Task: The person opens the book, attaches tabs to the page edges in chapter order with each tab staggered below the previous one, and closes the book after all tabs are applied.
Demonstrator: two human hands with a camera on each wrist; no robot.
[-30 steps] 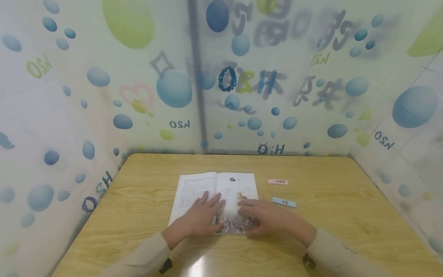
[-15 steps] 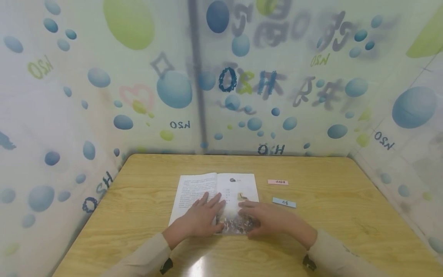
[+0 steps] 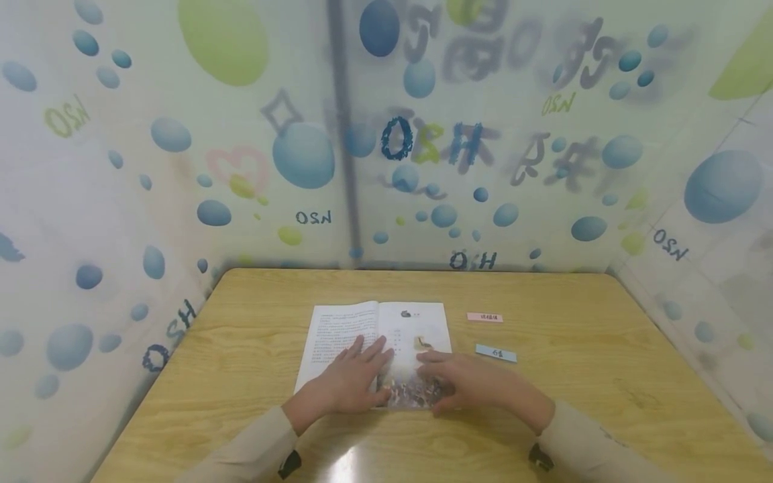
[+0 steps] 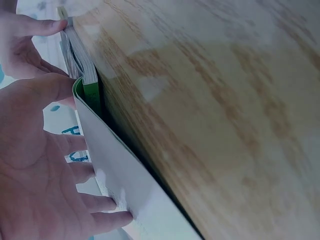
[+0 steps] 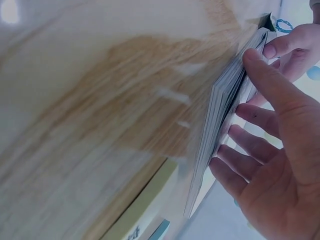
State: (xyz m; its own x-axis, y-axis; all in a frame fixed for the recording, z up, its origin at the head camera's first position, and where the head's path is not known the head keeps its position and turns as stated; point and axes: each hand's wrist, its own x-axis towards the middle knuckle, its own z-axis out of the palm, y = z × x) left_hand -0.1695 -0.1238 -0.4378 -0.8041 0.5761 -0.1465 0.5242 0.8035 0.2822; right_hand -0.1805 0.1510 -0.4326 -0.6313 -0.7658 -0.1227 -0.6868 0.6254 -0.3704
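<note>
An open book (image 3: 395,335) lies on the table, printed text on its left page and a picture along the foot of its right page. My left hand (image 3: 350,379) rests flat with fingers spread over the left page and the fold, its thumb near the lower edge. On the right page, my right hand (image 3: 471,382) lies with fingertips on the paper and its thumb at the bottom corner. In the right wrist view the page stack (image 5: 220,110) shows edge-on beside the fingers. A green strip (image 4: 92,96) shows at the spine in the left wrist view.
To the right of the book, a pink paper slip (image 3: 484,317) and a blue paper slip (image 3: 496,353), both with handwriting, lie on the wooden table (image 3: 574,349). Walls printed with bubbles (image 3: 304,155) enclose the table at the back and sides.
</note>
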